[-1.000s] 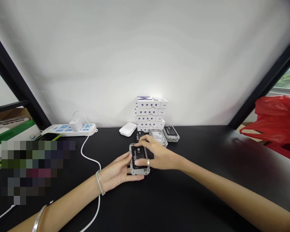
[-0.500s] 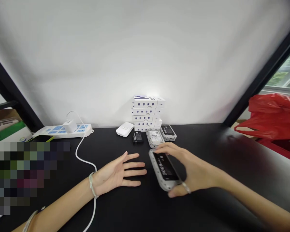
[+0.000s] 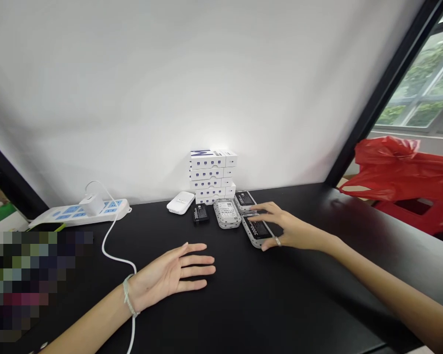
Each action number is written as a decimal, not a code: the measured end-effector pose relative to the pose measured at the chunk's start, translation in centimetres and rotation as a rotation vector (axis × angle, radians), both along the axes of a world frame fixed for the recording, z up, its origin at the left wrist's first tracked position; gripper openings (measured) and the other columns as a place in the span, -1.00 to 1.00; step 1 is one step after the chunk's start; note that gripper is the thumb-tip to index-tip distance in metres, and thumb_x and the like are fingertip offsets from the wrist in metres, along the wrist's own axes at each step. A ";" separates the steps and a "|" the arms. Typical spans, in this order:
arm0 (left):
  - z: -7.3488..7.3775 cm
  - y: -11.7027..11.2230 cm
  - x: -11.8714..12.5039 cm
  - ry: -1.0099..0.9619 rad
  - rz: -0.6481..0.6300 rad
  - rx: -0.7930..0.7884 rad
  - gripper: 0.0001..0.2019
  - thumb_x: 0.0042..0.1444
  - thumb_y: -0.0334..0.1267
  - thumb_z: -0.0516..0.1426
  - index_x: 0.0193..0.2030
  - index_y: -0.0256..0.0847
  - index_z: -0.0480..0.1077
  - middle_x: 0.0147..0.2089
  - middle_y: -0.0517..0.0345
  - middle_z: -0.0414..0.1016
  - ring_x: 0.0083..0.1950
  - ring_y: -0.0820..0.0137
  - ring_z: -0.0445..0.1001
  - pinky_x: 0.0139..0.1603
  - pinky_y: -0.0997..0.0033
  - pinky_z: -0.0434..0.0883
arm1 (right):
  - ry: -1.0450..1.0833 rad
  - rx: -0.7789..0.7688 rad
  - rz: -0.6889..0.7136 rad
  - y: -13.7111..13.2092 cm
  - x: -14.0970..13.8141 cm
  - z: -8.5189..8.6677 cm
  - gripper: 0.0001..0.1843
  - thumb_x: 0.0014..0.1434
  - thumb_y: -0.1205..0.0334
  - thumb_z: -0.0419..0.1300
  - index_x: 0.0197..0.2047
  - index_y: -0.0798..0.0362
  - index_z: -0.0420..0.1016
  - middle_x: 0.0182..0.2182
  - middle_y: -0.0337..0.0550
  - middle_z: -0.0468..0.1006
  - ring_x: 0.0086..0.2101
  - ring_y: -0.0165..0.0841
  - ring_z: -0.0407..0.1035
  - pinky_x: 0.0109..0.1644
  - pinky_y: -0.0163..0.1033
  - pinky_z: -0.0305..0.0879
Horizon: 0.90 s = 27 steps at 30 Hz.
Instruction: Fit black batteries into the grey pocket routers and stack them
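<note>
- The right hand [image 3: 282, 230] is the nearer hand to the power bank [image 3: 256, 231], which lies just to its left, under the fingers, at the far part of the desk [image 3: 302, 300].
- The long axis of the power bank runs on a slant, from far-left to near-right.
- The power bank has a grey frame and a black label with "3000" printed on it.
- The right hand is half open, with fingers curved over the power bank and thumb at its near edge. I cannot tell if it really grips or only touches.
- The left hand [image 3: 173, 273] is open and empty, flat on the desk with spread fingers, well apart from the power bank.
- Just left of the power bank is a second power bank [image 3: 227, 214], and a third power bank [image 3: 244, 199] is touching its far end.
- Behind them stand white boxes [image 3: 212, 172] in a stack.
</note>
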<state>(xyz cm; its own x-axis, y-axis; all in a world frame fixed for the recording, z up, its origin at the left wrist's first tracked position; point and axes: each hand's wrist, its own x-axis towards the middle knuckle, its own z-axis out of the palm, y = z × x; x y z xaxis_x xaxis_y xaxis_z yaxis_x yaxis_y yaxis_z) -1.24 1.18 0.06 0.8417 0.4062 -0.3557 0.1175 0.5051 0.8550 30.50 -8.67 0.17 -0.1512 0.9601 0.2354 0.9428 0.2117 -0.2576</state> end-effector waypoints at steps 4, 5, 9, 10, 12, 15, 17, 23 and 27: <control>0.0 0.1 0.1 0.010 -0.004 -0.003 -0.51 0.01 0.04 0.02 0.06 -0.13 0.21 0.10 -0.05 0.35 0.21 0.16 0.27 0.40 -0.11 0.01 | -0.023 0.038 -0.014 3.4 -1.1 2.1 -0.19 -0.06 -0.34 0.07 0.17 -0.06 0.15 0.11 -0.16 0.00 0.14 -0.35 -0.09 0.30 -0.10 -0.06; 0.0 0.1 0.0 0.009 -0.006 -0.005 -0.51 0.02 0.04 0.01 0.06 -0.13 0.21 0.10 -0.06 0.35 0.22 0.17 0.27 0.41 -0.10 0.00 | -0.043 0.008 -0.008 4.5 -1.4 2.4 -0.14 -0.08 -0.36 0.07 0.18 -0.04 0.13 0.11 -0.15 0.01 0.13 -0.31 -0.10 0.29 -0.07 -0.07; -0.1 0.2 0.0 -0.005 -0.014 -0.016 -0.50 0.03 0.04 0.00 0.06 -0.16 0.21 0.10 -0.08 0.35 0.21 0.17 0.28 0.41 -0.09 -0.02 | -0.084 -0.130 -0.004 7.9 -2.4 2.9 0.03 -0.19 -0.42 0.10 0.25 -0.03 -0.01 0.10 -0.09 0.01 0.08 -0.23 -0.05 0.24 -0.01 -0.05; -0.1 0.2 -0.1 -0.009 -0.018 -0.017 -0.50 0.02 0.04 0.00 0.06 -0.16 0.21 0.10 -0.08 0.35 0.21 0.17 0.28 0.42 -0.08 -0.03 | -0.089 -0.144 -0.006 8.4 -2.5 2.8 0.06 -0.20 -0.41 0.11 0.27 -0.04 -0.05 0.10 -0.09 0.00 0.07 -0.22 -0.05 0.23 -0.01 -0.04; -0.1 0.2 -0.1 -0.010 -0.023 -0.017 -0.49 0.02 0.04 0.02 0.07 -0.17 0.21 0.09 -0.09 0.35 0.21 0.17 0.28 0.41 -0.08 -0.02 | -0.114 -0.150 -0.002 8.8 -2.7 2.7 0.11 -0.22 -0.40 0.14 0.29 -0.07 -0.13 0.11 -0.09 -0.04 0.07 -0.21 -0.07 0.23 0.03 -0.07; -0.1 0.2 -0.1 -0.009 -0.016 -0.019 -0.50 0.02 0.04 0.02 0.06 -0.18 0.21 0.09 -0.09 0.35 0.21 0.18 0.28 0.41 -0.07 -0.01 | -0.150 -0.144 -0.005 8.7 -2.8 2.7 0.14 -0.27 -0.39 0.16 0.29 -0.07 -0.13 0.10 -0.09 -0.06 0.07 -0.19 -0.11 0.22 0.08 -0.09; -0.2 0.2 -0.2 -0.007 -0.007 -0.023 -0.50 0.02 0.03 0.03 0.06 -0.18 0.21 0.09 -0.09 0.35 0.20 0.18 0.28 0.41 -0.06 0.00 | -0.139 -0.157 -0.032 8.6 -2.9 3.0 0.16 -0.32 -0.40 0.18 0.28 -0.06 -0.10 0.08 -0.07 -0.05 0.03 -0.21 -0.10 0.18 0.06 0.00; 0.1 0.1 0.0 -0.019 0.004 -0.054 -0.47 0.00 0.06 0.04 0.06 -0.19 0.21 0.10 -0.08 0.34 0.21 0.17 0.28 0.43 -0.07 -0.02 | -0.036 -0.030 0.016 6.4 -7.2 3.5 0.20 -0.40 -0.40 0.22 0.24 -0.01 -0.07 0.00 -0.04 -0.05 -0.02 -0.33 -0.09 0.16 0.00 0.05; 0.1 -0.1 0.0 -0.084 0.028 -0.075 -0.47 0.00 0.13 -0.02 0.08 -0.06 0.19 0.13 0.04 0.32 0.19 0.14 0.29 0.40 -0.19 -0.02 | -0.006 0.013 0.174 4.7 -12.2 2.2 0.17 -0.40 -0.41 0.22 0.20 0.04 0.02 -0.04 -0.04 0.01 -0.05 -0.39 -0.07 0.19 -0.05 0.02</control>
